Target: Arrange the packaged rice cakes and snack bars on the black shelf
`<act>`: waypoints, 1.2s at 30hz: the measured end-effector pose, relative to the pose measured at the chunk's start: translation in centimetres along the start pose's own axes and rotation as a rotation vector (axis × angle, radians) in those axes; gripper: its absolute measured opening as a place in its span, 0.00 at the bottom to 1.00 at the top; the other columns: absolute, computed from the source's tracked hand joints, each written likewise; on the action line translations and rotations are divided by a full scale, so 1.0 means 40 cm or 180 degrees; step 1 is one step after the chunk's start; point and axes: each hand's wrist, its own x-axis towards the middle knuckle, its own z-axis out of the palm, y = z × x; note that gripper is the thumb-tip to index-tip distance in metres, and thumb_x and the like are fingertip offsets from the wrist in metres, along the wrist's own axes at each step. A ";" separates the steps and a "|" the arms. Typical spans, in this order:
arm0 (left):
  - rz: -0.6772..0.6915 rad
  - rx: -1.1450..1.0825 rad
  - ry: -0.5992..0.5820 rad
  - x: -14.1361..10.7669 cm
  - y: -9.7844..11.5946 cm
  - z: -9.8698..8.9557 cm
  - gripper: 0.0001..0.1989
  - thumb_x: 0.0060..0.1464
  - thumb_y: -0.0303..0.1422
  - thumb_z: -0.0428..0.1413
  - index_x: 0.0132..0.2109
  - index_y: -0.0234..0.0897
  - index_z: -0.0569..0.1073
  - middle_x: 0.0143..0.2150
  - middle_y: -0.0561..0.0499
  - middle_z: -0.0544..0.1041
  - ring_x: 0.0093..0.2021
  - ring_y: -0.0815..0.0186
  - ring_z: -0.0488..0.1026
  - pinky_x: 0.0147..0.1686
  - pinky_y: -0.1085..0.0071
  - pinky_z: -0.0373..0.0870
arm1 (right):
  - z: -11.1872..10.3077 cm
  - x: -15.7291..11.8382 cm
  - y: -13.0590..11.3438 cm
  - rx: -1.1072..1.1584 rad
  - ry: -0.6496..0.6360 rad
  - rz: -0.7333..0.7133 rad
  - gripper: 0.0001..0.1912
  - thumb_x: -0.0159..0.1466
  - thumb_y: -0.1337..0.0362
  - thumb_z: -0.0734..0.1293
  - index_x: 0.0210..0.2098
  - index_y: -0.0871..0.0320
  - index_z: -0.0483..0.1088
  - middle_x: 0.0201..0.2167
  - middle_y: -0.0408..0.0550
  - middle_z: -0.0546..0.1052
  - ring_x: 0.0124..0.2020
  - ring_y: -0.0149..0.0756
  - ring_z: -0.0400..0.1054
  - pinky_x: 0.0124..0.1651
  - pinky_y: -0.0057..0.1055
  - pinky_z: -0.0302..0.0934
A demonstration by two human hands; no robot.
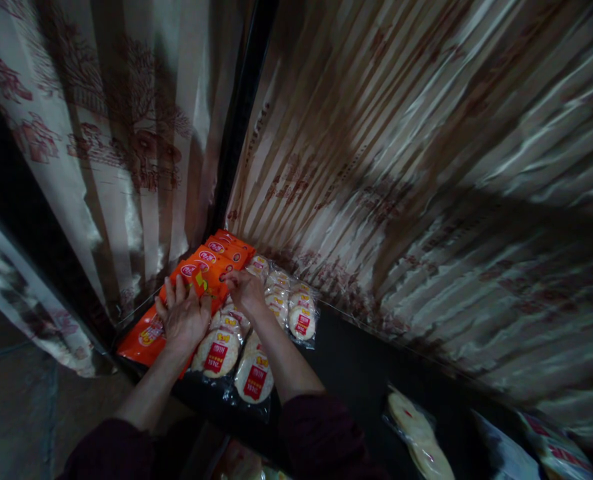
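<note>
Orange snack packets (210, 257) lie in an overlapping row along the left end of a black shelf (349, 353). My left hand (186, 317) rests on the near packets, palm partly turned up and fingers spread. Its fingertips touch the orange plastic, close to a yellow printed patch. My right hand (246, 292) has its fingers curled together at the right edge of an orange packet and seems to pinch that edge. Clear-wrapped round rice crackers (217, 353) with red labels lie in rows beside and beneath my right forearm.
Printed, pleated curtains (321, 147) hang behind the shelf and at its left, with a dark upright post (241, 113) at the corner. A clear bag with pale, flat food (419, 433) lies farther right, near other packages (559, 447). More packages show below the shelf's front edge.
</note>
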 end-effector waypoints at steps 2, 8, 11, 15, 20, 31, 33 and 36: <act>0.0037 0.0001 0.0053 -0.002 -0.002 0.002 0.23 0.59 0.35 0.43 0.58 0.33 0.68 0.67 0.37 0.55 0.68 0.46 0.41 0.60 0.40 0.45 | 0.001 -0.003 0.000 0.0033 -0.0009 -0.0047 0.12 0.59 0.70 0.62 0.35 0.51 0.76 0.36 0.41 0.79 0.37 0.33 0.72 0.43 0.29 0.63; 0.0059 0.0070 -0.0013 -0.002 -0.005 0.001 0.23 0.60 0.34 0.43 0.59 0.33 0.66 0.67 0.38 0.55 0.69 0.48 0.39 0.61 0.42 0.44 | 0.001 0.000 -0.009 -0.0286 0.0184 0.0000 0.12 0.61 0.67 0.62 0.41 0.54 0.75 0.43 0.49 0.76 0.46 0.39 0.68 0.53 0.35 0.59; 0.0030 0.0049 -0.0096 0.001 -0.002 -0.003 0.24 0.60 0.35 0.40 0.59 0.28 0.66 0.67 0.35 0.53 0.69 0.47 0.39 0.62 0.42 0.45 | 0.001 0.004 -0.011 -0.0438 0.0186 0.0008 0.14 0.62 0.66 0.62 0.45 0.57 0.74 0.44 0.53 0.76 0.48 0.43 0.66 0.56 0.39 0.57; 0.0009 0.0131 -0.0099 0.003 0.003 -0.001 0.26 0.60 0.37 0.40 0.60 0.28 0.65 0.68 0.38 0.51 0.69 0.48 0.38 0.62 0.43 0.41 | 0.004 0.011 -0.011 -0.0433 0.0231 0.0112 0.14 0.62 0.63 0.63 0.45 0.57 0.73 0.43 0.54 0.76 0.47 0.43 0.67 0.53 0.39 0.58; 0.0141 0.0291 0.0024 0.002 -0.002 0.012 0.27 0.60 0.40 0.40 0.61 0.31 0.64 0.68 0.39 0.53 0.69 0.49 0.37 0.63 0.48 0.40 | 0.010 0.021 -0.016 -0.0323 0.0285 0.0092 0.09 0.60 0.62 0.65 0.40 0.53 0.74 0.38 0.47 0.78 0.43 0.39 0.69 0.49 0.34 0.60; 0.0402 0.0424 0.0064 -0.001 -0.007 0.008 0.35 0.55 0.48 0.46 0.64 0.35 0.58 0.68 0.39 0.52 0.69 0.47 0.35 0.63 0.49 0.38 | 0.025 0.025 -0.028 0.1321 0.0099 0.0459 0.09 0.62 0.64 0.60 0.34 0.57 0.71 0.31 0.41 0.76 0.34 0.30 0.68 0.41 0.26 0.61; 0.0429 0.0432 0.0053 0.001 -0.010 0.010 0.34 0.55 0.49 0.45 0.64 0.34 0.59 0.68 0.38 0.52 0.69 0.48 0.36 0.63 0.50 0.38 | 0.016 0.024 -0.035 0.1573 0.0044 0.0551 0.12 0.63 0.58 0.60 0.33 0.57 0.72 0.31 0.41 0.75 0.34 0.31 0.68 0.41 0.27 0.61; 0.0451 0.0444 0.0043 0.007 -0.013 0.019 0.36 0.55 0.50 0.44 0.65 0.34 0.57 0.68 0.39 0.53 0.69 0.49 0.38 0.64 0.50 0.38 | 0.000 0.021 -0.045 0.1795 -0.0110 0.0557 0.19 0.65 0.52 0.57 0.31 0.57 0.72 0.29 0.41 0.75 0.33 0.32 0.67 0.40 0.28 0.61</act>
